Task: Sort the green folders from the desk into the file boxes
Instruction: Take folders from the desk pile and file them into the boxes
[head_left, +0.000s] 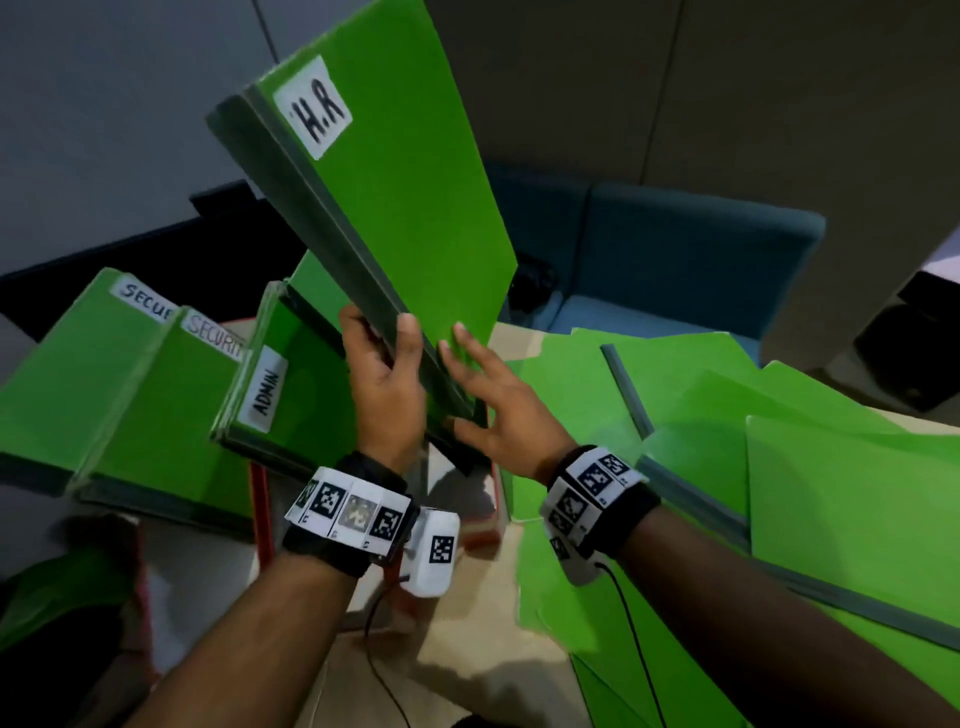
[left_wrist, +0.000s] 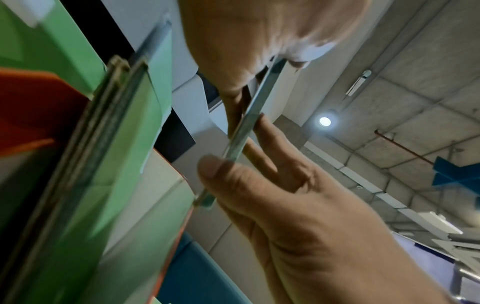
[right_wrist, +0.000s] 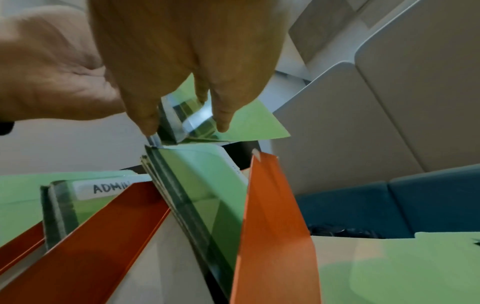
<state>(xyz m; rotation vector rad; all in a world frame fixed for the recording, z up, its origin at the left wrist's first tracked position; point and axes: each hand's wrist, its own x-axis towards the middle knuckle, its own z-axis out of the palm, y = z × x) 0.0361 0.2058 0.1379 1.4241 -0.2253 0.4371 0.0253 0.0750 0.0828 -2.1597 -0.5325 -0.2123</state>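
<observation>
A green folder labelled H.R (head_left: 405, 208) stands tilted in the air above an orange file box (head_left: 262, 514). My left hand (head_left: 384, 358) grips its grey spine (left_wrist: 246, 127) near the lower end, thumb on one side and fingers on the other. Beside it, my right hand (head_left: 483, 389) lies with straight, spread fingers on the folder's front cover. The box below holds several green folders (right_wrist: 207, 185). To its left, the ADMIN folder (head_left: 291, 395) stands in a neighbouring box, and two SECURITY folders (head_left: 104, 364) stand further left.
Several loose green folders (head_left: 779, 467) lie spread over the desk at the right. A blue sofa (head_left: 675, 260) stands behind the desk. Orange box walls (right_wrist: 272, 226) rise close below my right hand. Cables run from both wristbands.
</observation>
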